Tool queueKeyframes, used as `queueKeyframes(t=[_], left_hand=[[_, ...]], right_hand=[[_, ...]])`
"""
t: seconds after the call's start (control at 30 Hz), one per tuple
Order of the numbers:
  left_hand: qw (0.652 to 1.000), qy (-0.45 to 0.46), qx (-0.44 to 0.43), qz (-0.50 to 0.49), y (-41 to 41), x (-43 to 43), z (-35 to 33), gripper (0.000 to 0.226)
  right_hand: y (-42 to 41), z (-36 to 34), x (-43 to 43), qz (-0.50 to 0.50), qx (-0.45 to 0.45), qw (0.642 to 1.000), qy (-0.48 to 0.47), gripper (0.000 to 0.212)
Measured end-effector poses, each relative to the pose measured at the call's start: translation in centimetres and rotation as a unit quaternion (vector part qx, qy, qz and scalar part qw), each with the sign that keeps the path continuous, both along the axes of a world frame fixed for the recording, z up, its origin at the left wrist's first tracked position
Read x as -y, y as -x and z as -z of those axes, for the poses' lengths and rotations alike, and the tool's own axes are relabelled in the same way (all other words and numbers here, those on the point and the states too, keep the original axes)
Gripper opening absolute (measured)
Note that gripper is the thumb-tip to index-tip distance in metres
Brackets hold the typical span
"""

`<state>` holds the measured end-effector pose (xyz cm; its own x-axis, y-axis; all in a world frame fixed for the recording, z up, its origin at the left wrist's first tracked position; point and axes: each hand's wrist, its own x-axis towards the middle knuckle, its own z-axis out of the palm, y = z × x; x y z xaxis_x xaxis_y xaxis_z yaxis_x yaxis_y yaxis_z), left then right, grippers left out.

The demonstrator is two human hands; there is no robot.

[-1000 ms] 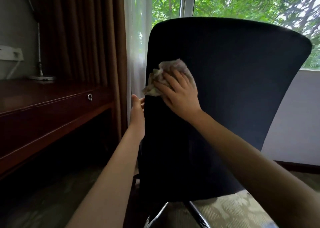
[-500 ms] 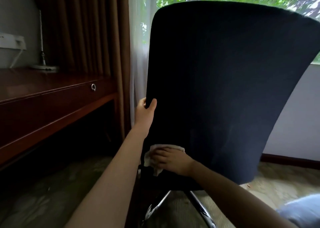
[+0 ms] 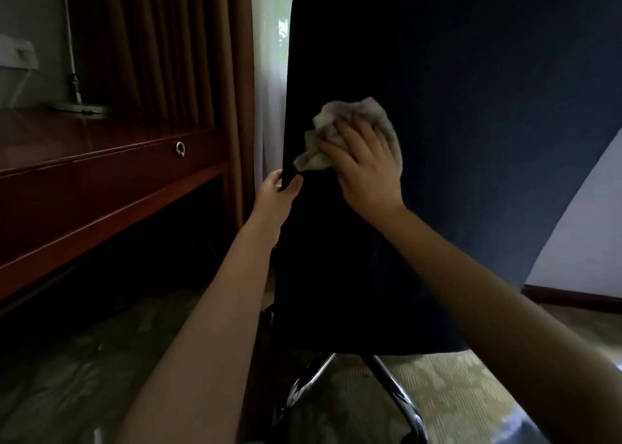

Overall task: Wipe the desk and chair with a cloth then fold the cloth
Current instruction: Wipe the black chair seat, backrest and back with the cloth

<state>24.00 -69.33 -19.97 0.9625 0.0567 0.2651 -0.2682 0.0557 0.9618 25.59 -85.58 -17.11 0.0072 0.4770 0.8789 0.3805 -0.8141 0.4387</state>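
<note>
The person stands behind the dark chair [image 3: 471, 140], its tall padded back facing them and filling most of the view. The right hand [image 3: 367, 171] lies flat on the rear of that back, near its left edge and about halfway up, fingers fairly straight and slightly spread, pressing a crumpled pale cloth [image 3: 368, 112] against the fabric. The cloth is bunched under the palm and fingers, with folds sticking out above the fingertips and a loose corner hanging off to the left. Just below that corner, the left hand [image 3: 274, 194] grips the left edge of the chair: the thumb sits on the near face and the fingers curl round the edge out of sight. Both forearms are bare. Under the chair back, 2 chrome legs [image 3: 397, 393] of the base splay out over a pale patterned carpet [image 3: 447, 386]. To the left stands the reddish wooden desk [image 3: 101, 187], apart from the chair, with a small metal ring pull [image 3: 180, 148] on its drawer front and a lamp base [image 3: 79, 109] on its top near the wall. A brown curtain [image 3: 175, 46] hangs behind the desk, with a sheer white curtain [image 3: 269, 73] between it and the chair.
</note>
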Motion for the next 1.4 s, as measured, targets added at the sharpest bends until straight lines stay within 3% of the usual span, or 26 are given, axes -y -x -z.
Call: queueKeyframes(t=[0.17, 0.3, 0.37, 0.43, 0.5, 0.57, 0.63, 0.73, 0.87, 1.03, 1.13, 1.2, 1.33, 1.4], left_hand=[[0.999, 0.006, 0.003, 0.044, -0.4, -1.7, 2.4, 0.024], [0.995, -0.016, -0.030, 0.089, -0.7, -2.6, 6.3, 0.036], [0.994, -0.027, -0.056, 0.086, -0.8, -3.1, 8.1, 0.041], [0.993, -0.038, -0.073, 0.085, -0.9, -3.5, 9.4, 0.043], [0.993, -0.041, -0.084, 0.072, -1.1, -3.6, 9.9, 0.045], [0.993, -0.069, -0.093, 0.031, -1.6, -3.5, 10.1, 0.047], [0.992, -0.080, -0.093, 0.003, -2.1, -3.5, 9.9, 0.047], [0.987, -0.056, -0.148, 0.036, -2.3, -3.7, 9.1, 0.054], [0.984, 0.011, -0.164, 0.066, -2.6, -4.5, 9.1, 0.065], [0.986, 0.040, -0.153, 0.045, -3.2, -4.6, 10.5, 0.075], [0.989, 0.018, -0.139, 0.051, -3.6, -4.6, 12.5, 0.057], [0.989, 0.008, -0.125, 0.074, -3.3, -4.5, 13.7, 0.047], [0.990, -0.003, -0.096, 0.099, -3.1, -4.0, 14.4, 0.042], [0.991, -0.008, -0.092, 0.098, -3.5, -3.9, 14.4, 0.026]], right_hand=[[-0.9, 13.5, -1.5, 0.022, -0.135, 0.981, 0.140, 0.042], [-1.0, 23.2, -1.8, 0.070, -0.245, 0.915, 0.312, 0.039], [-1.0, 26.0, -1.9, 0.082, -0.251, 0.869, 0.417, 0.029], [-0.9, 26.9, -1.5, 0.087, -0.248, 0.846, 0.465, 0.025], [-1.3, 25.7, -1.6, 0.075, -0.274, 0.851, 0.441, 0.024], [-1.7, 22.3, -2.1, 0.040, -0.276, 0.897, 0.343, 0.030], [-2.5, 16.9, -2.3, 0.042, -0.194, 0.941, 0.274, 0.037], [-2.6, 7.1, -2.3, 0.045, -0.060, 0.989, 0.127, 0.038], [-1.5, 2.3, -2.9, 0.068, 0.002, 0.998, 0.008, 0.033], [-2.2, 11.5, -4.1, 0.030, -0.105, 0.991, 0.074, 0.046], [-2.4, 21.8, -3.0, 0.030, -0.196, 0.956, 0.217, 0.051], [-1.9, 26.6, -2.3, 0.031, -0.232, 0.935, 0.267, 0.041], [-1.1, 31.3, -2.5, 0.051, -0.234, 0.916, 0.322, 0.044], [-0.8, 33.4, -2.5, 0.068, -0.208, 0.901, 0.375, 0.043]])
